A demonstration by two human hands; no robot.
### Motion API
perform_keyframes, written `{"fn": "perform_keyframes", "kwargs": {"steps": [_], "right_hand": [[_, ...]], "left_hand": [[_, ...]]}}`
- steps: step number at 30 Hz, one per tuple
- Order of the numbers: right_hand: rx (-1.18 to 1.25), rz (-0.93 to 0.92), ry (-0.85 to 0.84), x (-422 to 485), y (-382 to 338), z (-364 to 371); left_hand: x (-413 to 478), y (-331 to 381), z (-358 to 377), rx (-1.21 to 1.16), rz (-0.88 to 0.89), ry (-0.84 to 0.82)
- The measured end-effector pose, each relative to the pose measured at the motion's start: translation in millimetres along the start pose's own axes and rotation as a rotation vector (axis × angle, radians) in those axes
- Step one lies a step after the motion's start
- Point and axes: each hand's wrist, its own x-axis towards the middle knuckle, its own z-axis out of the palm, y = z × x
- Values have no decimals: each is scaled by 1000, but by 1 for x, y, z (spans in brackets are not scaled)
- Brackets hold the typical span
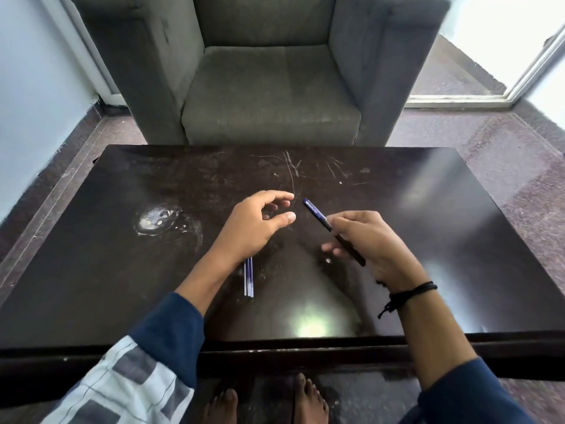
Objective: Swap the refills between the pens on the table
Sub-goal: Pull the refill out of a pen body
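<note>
1. Refills (249,278) lie side by side on the table (428,209), partly hidden under the left wrist.
2. The right hand (367,240) holds a pen (318,214), fingers curled round its lower barrel, far end angled up toward the other hand.
3. The left hand (260,221) hovers just beside that end, thumb and forefinger apart in a loose curve, holding nothing visible.
4. Judgement: refills look already pulled out, and putting them back swapped remains. No second pen can be seen.
</note>
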Motion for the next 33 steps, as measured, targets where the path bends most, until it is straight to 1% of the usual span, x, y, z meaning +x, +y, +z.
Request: {"fn": "perform_keyframes", "kwargs": {"steps": [3,7,12,14,18,28,31,33], "right_hand": [[60,-2,-44,-2,-3,1],[-39,-60,-92,1,0,-2],[-233,-143,-178,0,5,-1],[-246,-154,-218,-2,5,1],[-213,-105,-282,-3,6,4],[-204,-111,-228,-1,7,4],[-189,-102,-184,0,7,6],[-164,-99,-154,-1,5,8]], "left_hand": [[-1,3,3,-102,-22,-23],[-3,7,3,-180,-17,-27],[-2,3,3,-122,-11,-18],[-3,3,3,-108,-6,-31],[-3,5,-1,-94,-3,-46],[-2,1,0,-82,-20,-44],[-2,1,1,-153,-28,-33],[-4,3,4,-266,-52,-17]]}}
